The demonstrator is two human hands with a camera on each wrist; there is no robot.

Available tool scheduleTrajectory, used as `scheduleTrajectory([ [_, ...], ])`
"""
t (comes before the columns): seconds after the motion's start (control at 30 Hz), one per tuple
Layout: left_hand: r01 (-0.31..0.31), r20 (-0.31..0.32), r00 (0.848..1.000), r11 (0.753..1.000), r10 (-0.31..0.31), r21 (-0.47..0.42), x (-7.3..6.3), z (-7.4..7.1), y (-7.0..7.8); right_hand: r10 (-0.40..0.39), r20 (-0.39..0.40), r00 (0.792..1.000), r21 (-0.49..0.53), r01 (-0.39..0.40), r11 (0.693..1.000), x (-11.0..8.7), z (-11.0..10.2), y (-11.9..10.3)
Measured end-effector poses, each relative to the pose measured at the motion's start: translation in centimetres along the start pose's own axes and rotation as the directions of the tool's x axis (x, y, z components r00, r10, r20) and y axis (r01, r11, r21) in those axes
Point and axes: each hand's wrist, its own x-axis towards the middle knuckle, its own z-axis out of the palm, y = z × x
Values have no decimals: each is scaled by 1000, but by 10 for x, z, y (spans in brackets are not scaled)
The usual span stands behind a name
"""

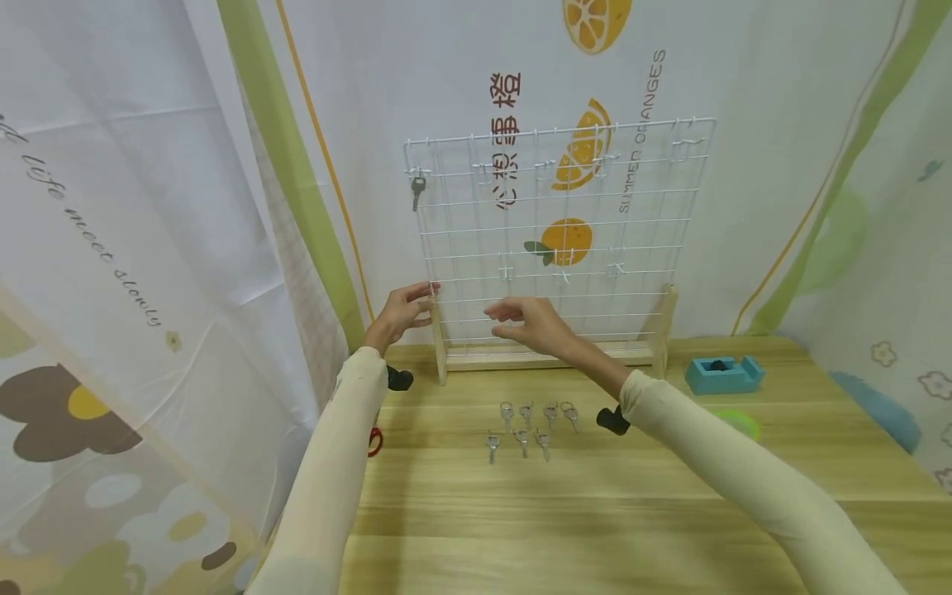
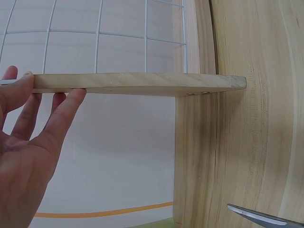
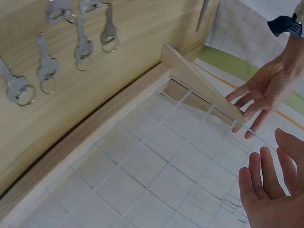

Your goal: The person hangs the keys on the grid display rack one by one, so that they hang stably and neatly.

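Note:
A white wire grid rack (image 1: 550,224) stands upright in a wooden base at the back of the table. My left hand (image 1: 405,311) holds the tapered wooden side support (image 2: 137,81) at the rack's left edge, thumb on one face and fingers on the other. In front of the lower grid, my right hand (image 1: 537,324) hovers with loosely bent fingers and nothing in them. One key (image 1: 418,190) hangs from a hook at the grid's upper left. Several keys with rings (image 1: 523,442) lie in two rows on the table, below the right forearm.
White hooks (image 1: 563,277) sit at several spots on the grid. A blue tape dispenser (image 1: 724,376) and a green round thing (image 1: 740,424) are on the right. Red-handled scissors (image 1: 375,441) lie by the left forearm. A printed curtain (image 1: 781,165) hangs behind the rack.

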Motion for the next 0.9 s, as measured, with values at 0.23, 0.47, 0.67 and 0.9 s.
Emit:
scheduleTrajectory([
  [0.23,7,2,1000,1000,-7,9,-1,0,2,49,55,997,-3,-49,999,-18,18,23],
  [0.47,18,-5,1000,1000,-19,-2,-1,-1,3,60,114,992,-1,-60,998,-29,38,51],
  [0.67,11,-3,1000,1000,-11,6,-1,-1,4,100,132,986,35,-105,994,-39,51,66],
  [0.9,22,-6,1000,1000,-22,-6,-2,1,4,176,165,970,-11,-177,984,-48,60,77],
])
